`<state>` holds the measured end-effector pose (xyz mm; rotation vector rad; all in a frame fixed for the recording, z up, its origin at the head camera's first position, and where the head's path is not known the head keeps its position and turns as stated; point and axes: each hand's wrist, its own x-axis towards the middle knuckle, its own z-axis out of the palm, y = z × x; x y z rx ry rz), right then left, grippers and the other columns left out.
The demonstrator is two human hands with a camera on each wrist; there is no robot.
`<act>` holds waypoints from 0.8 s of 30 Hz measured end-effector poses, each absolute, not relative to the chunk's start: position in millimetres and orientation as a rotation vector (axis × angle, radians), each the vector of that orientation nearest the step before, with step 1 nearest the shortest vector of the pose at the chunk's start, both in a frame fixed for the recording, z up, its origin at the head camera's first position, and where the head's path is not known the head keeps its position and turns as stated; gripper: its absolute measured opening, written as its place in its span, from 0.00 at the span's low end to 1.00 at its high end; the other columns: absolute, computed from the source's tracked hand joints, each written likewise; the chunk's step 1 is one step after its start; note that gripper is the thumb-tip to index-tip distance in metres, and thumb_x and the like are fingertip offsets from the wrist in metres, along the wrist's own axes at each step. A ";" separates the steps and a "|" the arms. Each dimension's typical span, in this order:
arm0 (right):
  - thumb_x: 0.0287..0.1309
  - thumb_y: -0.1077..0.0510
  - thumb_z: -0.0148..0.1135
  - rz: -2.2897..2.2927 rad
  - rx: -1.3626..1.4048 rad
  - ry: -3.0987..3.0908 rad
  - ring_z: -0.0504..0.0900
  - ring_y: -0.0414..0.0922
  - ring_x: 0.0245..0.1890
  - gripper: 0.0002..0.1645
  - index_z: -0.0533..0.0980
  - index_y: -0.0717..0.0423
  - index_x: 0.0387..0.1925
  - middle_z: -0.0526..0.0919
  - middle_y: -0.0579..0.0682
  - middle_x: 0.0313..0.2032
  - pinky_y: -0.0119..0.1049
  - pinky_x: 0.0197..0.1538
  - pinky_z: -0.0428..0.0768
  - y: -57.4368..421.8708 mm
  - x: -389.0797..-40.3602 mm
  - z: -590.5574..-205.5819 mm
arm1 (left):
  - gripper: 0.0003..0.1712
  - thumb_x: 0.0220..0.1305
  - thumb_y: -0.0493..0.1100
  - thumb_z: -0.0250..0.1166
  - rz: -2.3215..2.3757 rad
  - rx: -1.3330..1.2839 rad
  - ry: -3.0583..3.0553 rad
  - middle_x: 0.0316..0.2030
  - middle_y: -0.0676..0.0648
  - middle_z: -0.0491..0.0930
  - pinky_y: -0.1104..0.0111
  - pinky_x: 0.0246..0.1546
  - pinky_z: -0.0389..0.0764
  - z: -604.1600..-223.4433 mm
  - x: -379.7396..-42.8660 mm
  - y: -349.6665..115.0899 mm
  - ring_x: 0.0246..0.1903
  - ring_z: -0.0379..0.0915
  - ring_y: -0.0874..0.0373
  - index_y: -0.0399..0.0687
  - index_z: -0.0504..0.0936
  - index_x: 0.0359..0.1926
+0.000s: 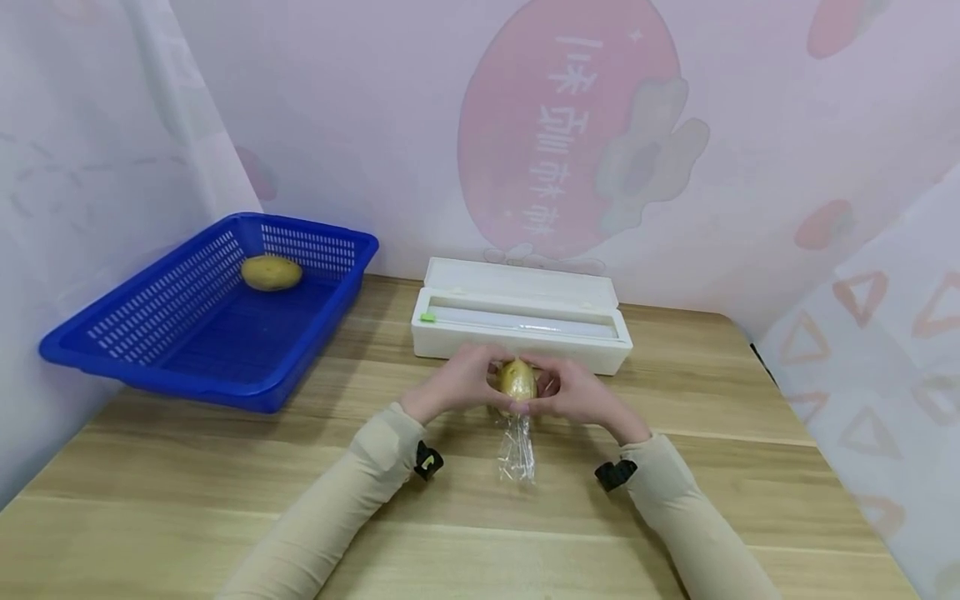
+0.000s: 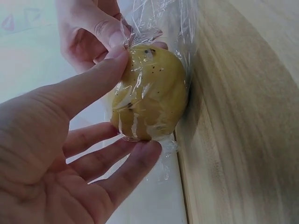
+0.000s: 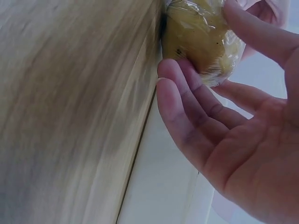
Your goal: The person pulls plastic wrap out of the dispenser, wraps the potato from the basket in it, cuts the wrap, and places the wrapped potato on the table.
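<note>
A yellow potato [image 1: 517, 380] wrapped in clear plastic film is held between both hands, just in front of the white box. My left hand [image 1: 467, 380] grips it from the left, its thumb at the near end and fingers curled round the far end, as the left wrist view shows on the potato [image 2: 154, 93]. From the other side my right hand [image 1: 572, 390] holds it with thumb and fingers; the right wrist view shows its fingertips against the film-covered potato [image 3: 198, 39]. A loose tail of cling film [image 1: 517, 450] hangs toward me over the tabletop.
Behind the hands stands an open white cling film box [image 1: 517, 340] with a roll inside and a green slider on its edge. A blue plastic basket [image 1: 262, 387] at the left holds another potato [image 1: 272, 272]. All rest on a wooden table [image 1: 450, 550] against a curtained wall.
</note>
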<state>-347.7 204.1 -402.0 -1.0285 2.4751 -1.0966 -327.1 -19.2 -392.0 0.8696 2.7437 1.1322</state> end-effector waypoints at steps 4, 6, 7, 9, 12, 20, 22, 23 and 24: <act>0.51 0.43 0.75 -1.048 -1.027 2.500 0.82 0.45 0.33 0.50 0.64 0.50 0.72 0.83 0.48 0.33 0.40 0.36 0.82 204.7 -347.4 -401.2 | 0.35 0.45 0.51 0.81 1.057 0.904 2.771 0.43 0.50 0.81 0.65 0.44 0.77 -390.1 -327.2 -21.2 0.43 0.77 0.54 0.44 0.80 0.55; 0.52 0.43 0.74 -1.036 -1.032 2.507 0.82 0.44 0.36 0.51 0.62 0.53 0.73 0.83 0.48 0.35 0.39 0.39 0.82 206.7 -347.2 -399.2 | 0.38 0.46 0.50 0.80 1.022 0.902 2.795 0.47 0.47 0.81 0.64 0.46 0.78 -387.3 -326.6 -22.5 0.45 0.77 0.52 0.41 0.78 0.57; 0.53 0.43 0.74 -1.029 -1.036 2.513 0.82 0.44 0.38 0.52 0.60 0.54 0.73 0.83 0.47 0.37 0.39 0.41 0.81 208.3 -346.1 -397.7 | 0.39 0.47 0.50 0.80 1.008 0.902 2.809 0.50 0.45 0.81 0.63 0.47 0.78 -385.5 -326.2 -23.2 0.46 0.78 0.51 0.40 0.77 0.59; 0.54 0.44 0.73 -1.031 -1.056 2.514 0.82 0.45 0.40 0.52 0.59 0.57 0.73 0.83 0.48 0.40 0.40 0.43 0.81 213.1 -344.1 -394.6 | 0.41 0.48 0.50 0.80 1.004 0.902 2.831 0.54 0.41 0.79 0.60 0.48 0.78 -381.5 -325.2 -24.2 0.47 0.78 0.47 0.37 0.75 0.61; 0.56 0.47 0.72 -1.023 -1.111 2.536 0.82 0.48 0.42 0.48 0.62 0.58 0.72 0.83 0.52 0.44 0.40 0.43 0.81 223.4 -339.3 -391.6 | 0.41 0.50 0.49 0.78 1.037 0.931 2.856 0.58 0.37 0.76 0.57 0.49 0.78 -376.5 -321.6 -26.3 0.49 0.77 0.43 0.34 0.74 0.61; 0.52 0.66 0.73 -0.959 -1.272 2.559 0.82 0.55 0.45 0.38 0.70 0.62 0.66 0.81 0.59 0.49 0.34 0.39 0.83 245.7 -325.4 -395.1 | 0.24 0.54 0.40 0.76 0.860 1.120 2.924 0.51 0.45 0.80 0.67 0.42 0.79 -372.6 -298.1 -37.4 0.43 0.79 0.53 0.43 0.83 0.53; 0.51 0.68 0.74 -0.945 -1.292 2.575 0.83 0.55 0.44 0.38 0.72 0.61 0.65 0.82 0.58 0.49 0.32 0.38 0.82 246.7 -323.3 -396.4 | 0.23 0.54 0.39 0.76 0.795 1.140 2.919 0.53 0.45 0.79 0.70 0.38 0.80 -372.6 -294.4 -37.3 0.41 0.80 0.55 0.44 0.84 0.52; 0.50 0.68 0.74 -0.942 -1.302 2.586 0.83 0.54 0.43 0.38 0.72 0.61 0.64 0.82 0.58 0.48 0.32 0.37 0.82 246.8 -322.3 -396.9 | 0.23 0.54 0.39 0.76 0.770 1.144 2.916 0.54 0.45 0.79 0.70 0.36 0.80 -372.5 -292.9 -36.8 0.41 0.80 0.55 0.45 0.84 0.52; 0.49 0.68 0.74 -0.944 -1.312 2.597 0.83 0.54 0.43 0.38 0.73 0.61 0.63 0.82 0.57 0.47 0.31 0.37 0.82 246.7 -321.4 -397.6 | 0.23 0.54 0.40 0.76 0.746 1.142 2.914 0.55 0.44 0.78 0.71 0.35 0.80 -372.5 -292.0 -36.2 0.40 0.80 0.56 0.45 0.84 0.52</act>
